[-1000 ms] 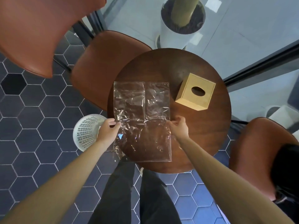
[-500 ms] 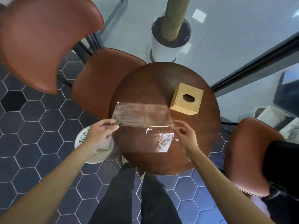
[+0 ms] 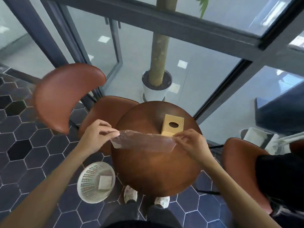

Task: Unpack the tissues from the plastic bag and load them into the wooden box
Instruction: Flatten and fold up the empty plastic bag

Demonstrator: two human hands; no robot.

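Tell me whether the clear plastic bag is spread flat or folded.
Folded: the clear plastic bag forms a narrow doubled strip, pinched between the left hand and right hand.

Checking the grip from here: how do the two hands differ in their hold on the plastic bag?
The left hand pinches the plastic bag at its upper left corner; the right hand pinches the right end. The left sits beyond the table edge, the right above it. Both hold it stretched, raised.

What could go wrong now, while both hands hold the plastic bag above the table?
1. The plastic bag is thin and stretched between the left hand and right hand; it may slip free.
2. It hangs close to the wooden box; a sweep might nudge the box along the table.
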